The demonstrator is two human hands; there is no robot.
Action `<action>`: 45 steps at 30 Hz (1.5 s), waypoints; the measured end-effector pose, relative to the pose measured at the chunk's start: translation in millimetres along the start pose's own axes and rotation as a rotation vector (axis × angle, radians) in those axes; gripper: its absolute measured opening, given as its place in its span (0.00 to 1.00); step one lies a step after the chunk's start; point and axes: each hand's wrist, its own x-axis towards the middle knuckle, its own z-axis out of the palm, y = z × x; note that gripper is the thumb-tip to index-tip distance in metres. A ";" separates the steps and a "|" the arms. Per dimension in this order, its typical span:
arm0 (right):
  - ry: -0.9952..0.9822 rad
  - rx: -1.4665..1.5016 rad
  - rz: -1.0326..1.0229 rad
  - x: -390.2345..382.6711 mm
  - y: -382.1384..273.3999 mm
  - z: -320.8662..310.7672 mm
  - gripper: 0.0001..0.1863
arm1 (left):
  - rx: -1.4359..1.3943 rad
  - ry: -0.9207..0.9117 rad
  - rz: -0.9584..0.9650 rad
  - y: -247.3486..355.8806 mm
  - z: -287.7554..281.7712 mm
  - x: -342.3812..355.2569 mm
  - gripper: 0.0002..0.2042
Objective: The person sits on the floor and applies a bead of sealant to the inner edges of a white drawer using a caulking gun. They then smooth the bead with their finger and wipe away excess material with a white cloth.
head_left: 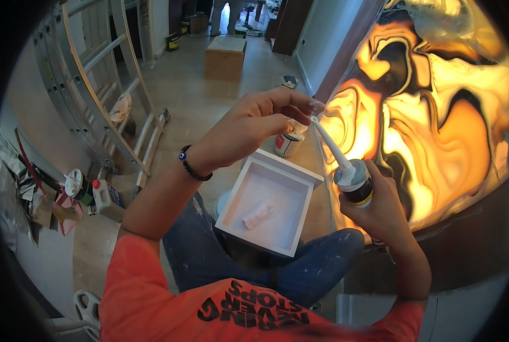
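Note:
My right hand is wrapped round a dark sealant cartridge with a grey-white top and a long white nozzle. The nozzle points up and to the left. What lies below this hand is mostly hidden. My left hand is raised beside the nozzle's tip, its fingers curled but apart, with white smears on the fingertips. Whether it touches the tip I cannot tell. Below the hands, a white square drawer-like box rests at my lap. Inside it lies a crumpled, pale rolled piece.
Close on the right is a glowing amber and black marbled panel. An aluminium ladder leans at the left, near a white jug and an open tub. Ahead are a paint can and a wooden box.

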 end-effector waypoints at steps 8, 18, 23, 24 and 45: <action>-0.055 0.052 0.031 1.4 10.9 4.9 0.23 | -0.022 -0.049 0.036 -15.8 -3.9 -0.8 0.21; 0.000 0.108 0.101 12.6 39.6 9.7 0.22 | -0.056 0.092 0.031 -32.9 -16.2 -16.8 0.21; 0.239 0.204 0.166 34.0 78.4 -15.6 0.21 | -0.154 0.308 -0.099 -69.5 -33.7 -49.0 0.21; 0.319 0.102 0.148 39.1 86.3 -39.8 0.22 | -0.223 0.338 -0.136 -89.7 -28.3 -50.4 0.21; 0.882 0.209 0.282 90.3 295.2 78.3 0.19 | -1.235 1.468 -0.325 -444.9 88.7 -53.1 0.20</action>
